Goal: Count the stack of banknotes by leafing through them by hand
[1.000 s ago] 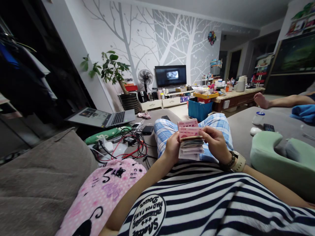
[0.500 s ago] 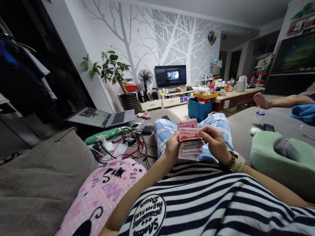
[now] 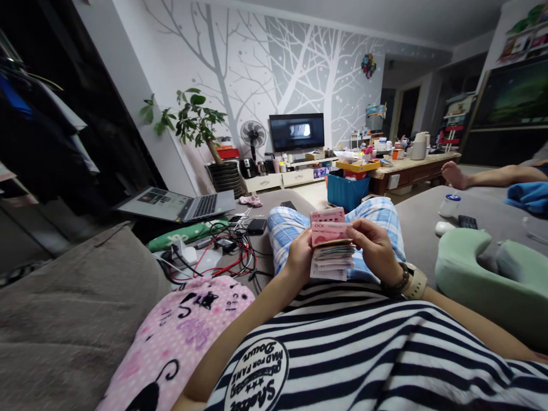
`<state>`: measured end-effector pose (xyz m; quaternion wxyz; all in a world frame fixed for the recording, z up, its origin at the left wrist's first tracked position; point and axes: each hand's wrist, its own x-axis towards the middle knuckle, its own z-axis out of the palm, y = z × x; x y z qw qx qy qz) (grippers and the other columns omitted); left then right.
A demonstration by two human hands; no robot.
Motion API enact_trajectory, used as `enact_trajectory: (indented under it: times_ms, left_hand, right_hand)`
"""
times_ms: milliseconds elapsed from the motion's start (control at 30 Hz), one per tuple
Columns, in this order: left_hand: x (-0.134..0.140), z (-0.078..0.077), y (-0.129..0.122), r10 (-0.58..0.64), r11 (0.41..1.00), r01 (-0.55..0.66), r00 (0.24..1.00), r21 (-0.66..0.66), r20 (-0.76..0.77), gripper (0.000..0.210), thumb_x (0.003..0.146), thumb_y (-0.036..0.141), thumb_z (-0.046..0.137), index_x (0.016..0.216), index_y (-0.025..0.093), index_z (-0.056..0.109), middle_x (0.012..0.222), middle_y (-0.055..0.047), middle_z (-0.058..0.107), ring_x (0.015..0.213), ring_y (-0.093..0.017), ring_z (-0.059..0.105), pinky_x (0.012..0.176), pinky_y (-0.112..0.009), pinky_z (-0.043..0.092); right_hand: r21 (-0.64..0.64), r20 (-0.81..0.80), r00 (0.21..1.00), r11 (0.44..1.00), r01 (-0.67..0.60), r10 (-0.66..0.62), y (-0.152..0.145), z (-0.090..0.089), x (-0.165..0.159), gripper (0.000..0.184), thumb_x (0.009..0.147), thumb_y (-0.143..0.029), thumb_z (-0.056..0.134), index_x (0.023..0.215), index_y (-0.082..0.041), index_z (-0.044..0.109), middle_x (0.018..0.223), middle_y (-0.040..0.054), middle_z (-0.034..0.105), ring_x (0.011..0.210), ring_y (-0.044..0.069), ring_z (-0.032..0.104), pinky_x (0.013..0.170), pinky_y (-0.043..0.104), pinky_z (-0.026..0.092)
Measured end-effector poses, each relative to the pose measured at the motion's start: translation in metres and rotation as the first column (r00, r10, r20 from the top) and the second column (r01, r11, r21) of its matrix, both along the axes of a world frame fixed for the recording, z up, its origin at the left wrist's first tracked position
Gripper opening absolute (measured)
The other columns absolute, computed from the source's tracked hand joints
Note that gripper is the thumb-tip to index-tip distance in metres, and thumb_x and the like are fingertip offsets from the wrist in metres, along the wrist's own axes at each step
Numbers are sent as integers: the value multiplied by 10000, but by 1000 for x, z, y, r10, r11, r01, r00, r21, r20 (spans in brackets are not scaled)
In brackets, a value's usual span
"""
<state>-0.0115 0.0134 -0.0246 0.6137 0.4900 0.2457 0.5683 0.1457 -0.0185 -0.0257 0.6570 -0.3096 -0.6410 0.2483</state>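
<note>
A thick folded stack of banknotes (image 3: 331, 257) is held above my lap, with pink 100 notes uppermost and the layered edges of several others below. My left hand (image 3: 301, 251) is closed around the stack's left side; its fingers behind the notes are hidden. With thumb and fingertips together, my right hand (image 3: 373, 245) pinches the right edge of a pink note at the top. Another pink note (image 3: 327, 215) sticks up behind it. Beneath the hands are my legs in blue checked trousers (image 3: 285, 222).
On the left lie a laptop (image 3: 180, 205), tangled cables (image 3: 231, 248) and a pink cat-patterned cushion (image 3: 184, 337). A green neck pillow (image 3: 460, 268), remote (image 3: 467, 221) and white jar (image 3: 450, 205) are on the right. Another person's bare foot (image 3: 454, 174) rests farther back.
Both hands keep nearly the same place and grip on the banknotes. The notes shift only very slightly. The picture on the television differs.
</note>
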Motion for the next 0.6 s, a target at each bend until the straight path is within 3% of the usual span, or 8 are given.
enact_trajectory:
  times_ms: [200, 600]
  left_hand:
    - [1, 0, 2, -50, 999, 51, 998, -19, 38, 120, 701, 252, 668, 802, 189, 682, 891, -47, 737, 987, -275, 654, 843, -388, 543]
    - [1, 2, 0, 14, 1000, -14, 999, -2, 32, 79, 717, 244, 645, 743, 174, 673, 844, -53, 735, 984, -288, 655, 863, -408, 533]
  right_hand:
    - [-13, -5, 1000, 1000, -9, 9, 1, -1, 1, 240, 871, -373, 599, 710, -197, 572, 654, -18, 492, 578, 121, 396, 537, 267, 319]
    - [-27, -30, 999, 999, -42, 41, 0, -1, 2, 209, 880, -333, 596, 724, -194, 586, 605, -32, 470, 539, 111, 409, 517, 258, 328]
